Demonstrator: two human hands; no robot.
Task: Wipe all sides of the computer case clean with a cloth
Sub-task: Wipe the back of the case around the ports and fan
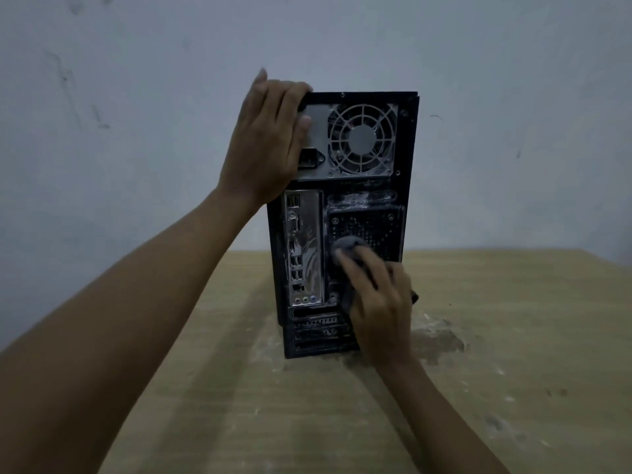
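A black computer case (pixel 407 159) stands upright on the wooden table (pixel 513 336), its dusty rear panel facing me with the power-supply fan at the top and the port plate at the left. My left hand (pixel 266 138) grips the case's upper left corner, the thumb on the rear panel and the fingers curled round the side. My right hand (pixel 379 302) holds a dark grey cloth (pixel 349 246) bunched under its fingers and presses it against the mesh vent in the panel's lower middle. The case's other sides are hidden.
A pale wall (pixel 136 131) rises directly behind the table's far edge. Whitish dust and a darker smear (pixel 441 340) mark the tabletop to the right of the case's base. The table's left edge runs diagonally under my left forearm.
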